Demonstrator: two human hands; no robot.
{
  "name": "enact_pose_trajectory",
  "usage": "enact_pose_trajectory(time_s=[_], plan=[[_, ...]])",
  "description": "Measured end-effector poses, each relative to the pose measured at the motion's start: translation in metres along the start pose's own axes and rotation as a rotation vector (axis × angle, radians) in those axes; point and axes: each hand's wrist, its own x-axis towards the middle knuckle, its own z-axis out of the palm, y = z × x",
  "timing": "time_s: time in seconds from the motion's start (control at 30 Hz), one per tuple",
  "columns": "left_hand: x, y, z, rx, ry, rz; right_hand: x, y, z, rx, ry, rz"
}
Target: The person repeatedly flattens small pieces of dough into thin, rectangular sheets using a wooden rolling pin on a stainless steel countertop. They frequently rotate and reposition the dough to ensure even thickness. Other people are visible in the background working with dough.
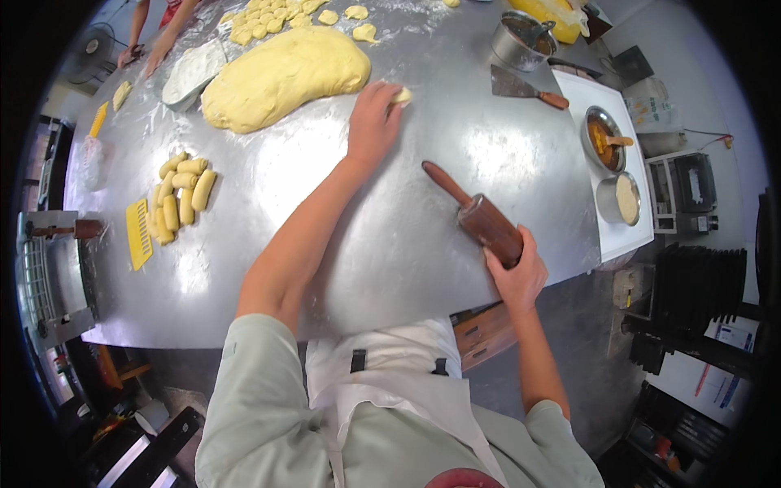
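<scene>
My left hand (376, 119) reaches out over the steel table (390, 244), its fingers on a small piece of yellow dough (401, 96) just right of a large mound of yellow dough (285, 76). Nearer to me on the right, my right hand (518, 271) grips the body of a wooden rolling pin (491, 229), whose free handle points away to the upper left. Several rolled dough pieces (185, 180) are piled at the left, beside a yellow toothed plastic scraper (139, 234).
A tub of flour (194, 73) and small dough balls (268, 21) border the mound. Another person's hands (160, 53) are at the far left. A wooden-handled metal scraper (518, 87) and a steel pot (523, 41) lie far right, near a white tray (610, 235) holding two bowls.
</scene>
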Motion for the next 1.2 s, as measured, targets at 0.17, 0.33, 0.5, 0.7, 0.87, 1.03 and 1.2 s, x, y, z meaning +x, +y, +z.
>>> enact_pose_trajectory(time_s=[0.17, 0.33, 0.5, 0.7, 0.87, 1.03, 1.2], plan=[[-0.116, 0.064, -0.112, 0.208, -0.019, 0.077, -0.008, 0.008, 0.003, 0.0, 0.02, -0.005], [-0.184, 0.106, -0.183, 0.591, -0.387, 0.041, -0.009, 0.001, 0.002, -0.031, 0.027, 0.007], [-0.128, 0.104, -0.181, 0.297, -0.085, -0.189, -0.014, 0.002, 0.002, -0.048, 0.017, 0.046], [-0.131, 0.069, -0.113, 0.743, -0.34, 0.033, -0.01, -0.004, -0.001, -0.047, 0.021, 0.041], [-0.099, 0.012, -0.121, 0.241, -0.337, -0.402, -0.011, -0.01, 0.003, -0.061, 0.016, 0.073], [-0.104, 0.036, -0.175, -0.435, 0.18, -0.847, -0.016, -0.023, 0.008, -0.085, -0.002, 0.127], [-0.107, 0.001, -0.23, -0.03, 0.087, -0.545, -0.023, -0.037, 0.012, -0.014, -0.094, 0.084]])
